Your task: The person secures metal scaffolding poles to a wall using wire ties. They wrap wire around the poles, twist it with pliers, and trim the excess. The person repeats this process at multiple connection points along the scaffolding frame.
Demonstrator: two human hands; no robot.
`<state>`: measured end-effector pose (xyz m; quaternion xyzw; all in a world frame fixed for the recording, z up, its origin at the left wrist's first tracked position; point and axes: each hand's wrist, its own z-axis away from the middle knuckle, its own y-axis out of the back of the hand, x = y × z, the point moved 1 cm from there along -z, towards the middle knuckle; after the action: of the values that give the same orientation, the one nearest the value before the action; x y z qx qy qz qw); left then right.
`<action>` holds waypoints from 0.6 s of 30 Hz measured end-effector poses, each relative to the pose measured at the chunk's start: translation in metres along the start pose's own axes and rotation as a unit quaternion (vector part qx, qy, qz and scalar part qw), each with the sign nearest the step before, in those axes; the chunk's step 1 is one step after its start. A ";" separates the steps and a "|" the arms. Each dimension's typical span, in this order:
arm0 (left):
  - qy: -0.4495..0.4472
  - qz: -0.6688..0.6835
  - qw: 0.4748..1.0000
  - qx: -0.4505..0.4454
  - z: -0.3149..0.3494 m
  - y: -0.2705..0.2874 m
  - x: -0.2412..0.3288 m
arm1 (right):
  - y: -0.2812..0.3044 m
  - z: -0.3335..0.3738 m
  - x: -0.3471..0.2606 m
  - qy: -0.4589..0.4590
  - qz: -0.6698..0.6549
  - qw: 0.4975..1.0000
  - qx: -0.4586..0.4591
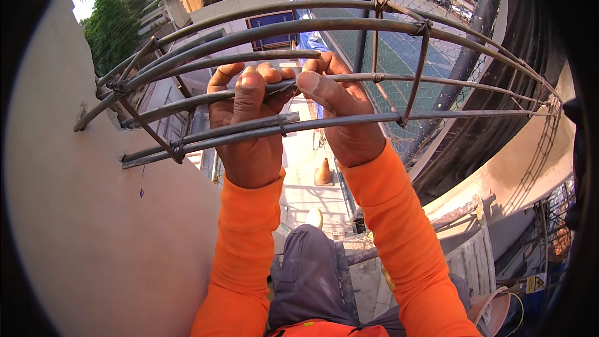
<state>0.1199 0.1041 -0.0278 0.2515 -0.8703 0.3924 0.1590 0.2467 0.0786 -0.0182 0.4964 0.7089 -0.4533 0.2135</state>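
Note:
A curved cage of steel reinforcing bars (249, 33) spans in front of me, with square ties (419, 75) wired across it. My left hand (248, 122) is closed around one of the middle bars (181, 105), its thumb lying up across the front. Beside it, my right hand (342, 103) closes its thumb and fingers on the same line of bar, where it continues rightward. A thin wire shows near the right thumb; whether the fingertips pinch it cannot be made out. Above the hands, a shorter bar end (299, 54) reaches the right fingers.
The cage's left end meets a pale plastered wall (106, 212); its right end reaches a curved plastered ledge (518, 162). Far below are a paved floor and an orange cone (324, 173). Mesh fencing (340, 25) and a dark post (363, 19) stand beyond.

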 end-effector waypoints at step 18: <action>-0.045 0.043 0.998 -0.031 -0.007 0.009 -0.013 | 0.014 -0.002 -0.005 -0.032 0.022 0.992 -0.118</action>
<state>0.1261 0.1184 -0.0345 0.2260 -0.8982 0.3605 0.1103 0.2614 0.0790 -0.0193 0.4685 0.7395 -0.3769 0.3028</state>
